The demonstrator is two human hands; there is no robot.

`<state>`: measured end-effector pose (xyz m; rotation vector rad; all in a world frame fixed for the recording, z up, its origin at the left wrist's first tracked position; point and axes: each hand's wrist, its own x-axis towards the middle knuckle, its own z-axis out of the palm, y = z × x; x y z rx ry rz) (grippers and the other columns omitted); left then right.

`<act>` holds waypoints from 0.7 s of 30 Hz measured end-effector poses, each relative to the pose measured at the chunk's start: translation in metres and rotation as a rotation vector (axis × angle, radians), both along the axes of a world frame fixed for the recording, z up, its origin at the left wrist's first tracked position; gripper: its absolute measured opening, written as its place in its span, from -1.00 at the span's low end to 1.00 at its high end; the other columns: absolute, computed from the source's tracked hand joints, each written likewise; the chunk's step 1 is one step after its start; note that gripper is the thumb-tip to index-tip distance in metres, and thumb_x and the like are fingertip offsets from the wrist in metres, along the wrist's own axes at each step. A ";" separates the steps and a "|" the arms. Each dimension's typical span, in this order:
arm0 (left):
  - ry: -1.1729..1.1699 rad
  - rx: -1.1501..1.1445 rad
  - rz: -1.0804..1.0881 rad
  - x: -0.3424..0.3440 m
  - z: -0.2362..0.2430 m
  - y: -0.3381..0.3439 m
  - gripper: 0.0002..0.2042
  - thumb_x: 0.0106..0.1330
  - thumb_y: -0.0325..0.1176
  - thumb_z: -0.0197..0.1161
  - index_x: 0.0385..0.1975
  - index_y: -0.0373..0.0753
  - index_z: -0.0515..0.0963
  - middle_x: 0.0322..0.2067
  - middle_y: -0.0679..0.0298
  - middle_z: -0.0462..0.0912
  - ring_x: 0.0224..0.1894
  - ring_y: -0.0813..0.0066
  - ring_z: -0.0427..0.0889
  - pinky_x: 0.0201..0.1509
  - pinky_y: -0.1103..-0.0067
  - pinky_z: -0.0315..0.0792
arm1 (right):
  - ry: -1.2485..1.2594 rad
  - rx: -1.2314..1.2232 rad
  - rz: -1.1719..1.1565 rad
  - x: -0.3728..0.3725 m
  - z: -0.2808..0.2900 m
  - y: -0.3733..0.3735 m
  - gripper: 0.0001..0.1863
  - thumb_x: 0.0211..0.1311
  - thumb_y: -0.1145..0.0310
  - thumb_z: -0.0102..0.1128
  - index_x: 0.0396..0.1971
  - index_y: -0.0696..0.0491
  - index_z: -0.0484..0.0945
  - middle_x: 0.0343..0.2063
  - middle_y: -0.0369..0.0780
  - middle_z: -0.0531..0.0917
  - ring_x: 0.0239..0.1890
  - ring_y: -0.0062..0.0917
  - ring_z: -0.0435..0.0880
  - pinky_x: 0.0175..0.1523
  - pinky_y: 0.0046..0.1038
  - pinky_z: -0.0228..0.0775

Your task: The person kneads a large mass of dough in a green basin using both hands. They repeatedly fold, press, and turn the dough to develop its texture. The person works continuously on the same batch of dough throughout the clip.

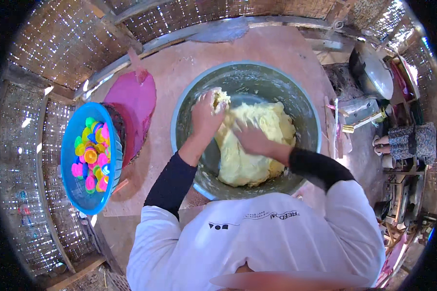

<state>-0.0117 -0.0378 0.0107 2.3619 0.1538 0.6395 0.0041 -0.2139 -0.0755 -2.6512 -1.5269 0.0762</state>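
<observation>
A big mass of pale yellow dough [264, 165] lies in a wide, deep basin [308, 111], greenish inside with a light blue rim. My left hand [207, 118] is at the basin's left side, its fingers curled around a crumbly lump of dough [222, 98]. On top of the main mass rests my right hand [251, 138], slightly blurred, with its fingers stretched out and pointing left. Smears of dough cling to the basin's inner wall.
The basin stands on a reddish wooden table [167, 63]. Left of it are a pink board [141, 92] with a handle and a tilted blue plastic basket [73, 179] of colourful small plastic cups. At right, beyond the table, are a large metal pan [374, 77] and a person in patterned clothing [412, 140].
</observation>
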 end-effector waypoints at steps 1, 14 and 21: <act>-0.007 -0.023 -0.004 -0.003 0.000 0.003 -0.66 -0.03 -0.38 0.18 -0.18 -0.23 0.40 -0.31 0.07 0.50 -0.24 0.06 0.47 -0.19 0.36 0.34 | 0.178 -0.073 0.047 -0.015 0.036 -0.016 -0.46 -0.10 0.35 0.03 0.01 0.05 0.29 0.08 0.02 0.20 0.05 -0.12 0.27 0.14 -0.17 0.09; 0.011 -0.079 0.003 -0.021 0.002 -0.001 -0.63 -0.01 -0.34 0.19 -0.16 -0.26 0.39 -0.30 0.01 0.49 -0.23 0.00 0.45 -0.18 0.31 0.32 | 0.215 -0.176 0.041 0.029 0.021 0.014 -0.65 -0.11 0.39 0.00 -0.20 -0.12 0.46 -0.26 -0.21 0.51 -0.30 -0.32 0.54 -0.39 -0.32 0.44; -0.008 -0.139 0.001 -0.017 0.001 0.006 -0.67 0.00 -0.38 0.18 -0.19 -0.29 0.41 -0.27 -0.01 0.49 -0.21 0.01 0.46 -0.16 0.34 0.34 | 0.314 -0.163 -0.059 0.004 0.025 0.008 -0.44 -0.09 0.41 0.02 0.04 0.02 0.24 0.02 -0.09 0.32 0.02 -0.17 0.34 0.00 -0.18 0.26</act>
